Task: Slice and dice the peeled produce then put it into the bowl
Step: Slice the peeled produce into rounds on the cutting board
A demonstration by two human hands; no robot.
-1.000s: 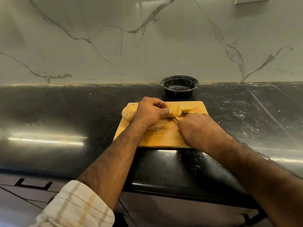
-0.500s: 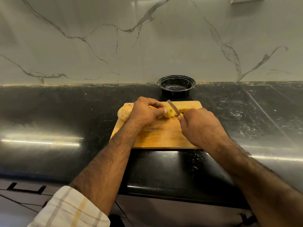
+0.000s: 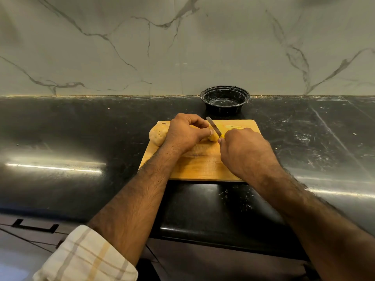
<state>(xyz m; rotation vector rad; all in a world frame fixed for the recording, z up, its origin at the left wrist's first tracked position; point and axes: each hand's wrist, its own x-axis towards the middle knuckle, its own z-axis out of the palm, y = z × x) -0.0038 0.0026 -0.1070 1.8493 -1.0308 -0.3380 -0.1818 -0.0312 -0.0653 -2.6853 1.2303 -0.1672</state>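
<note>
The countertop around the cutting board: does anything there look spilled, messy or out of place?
Mostly tidy. Pale flecks and smears dot the black countertop, to the right of the cutting board and in front of it. A whole potato hangs partly over the board's left edge. The black bowl holds no pieces yet.

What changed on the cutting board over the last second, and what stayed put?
The knife came up: a second ago its blade was down among the pieces, now it angles above the potato piece, gripped by the right hand. The left hand still pins that piece. The whole potato, cut slices, cutting board and bowl stayed put.
</note>
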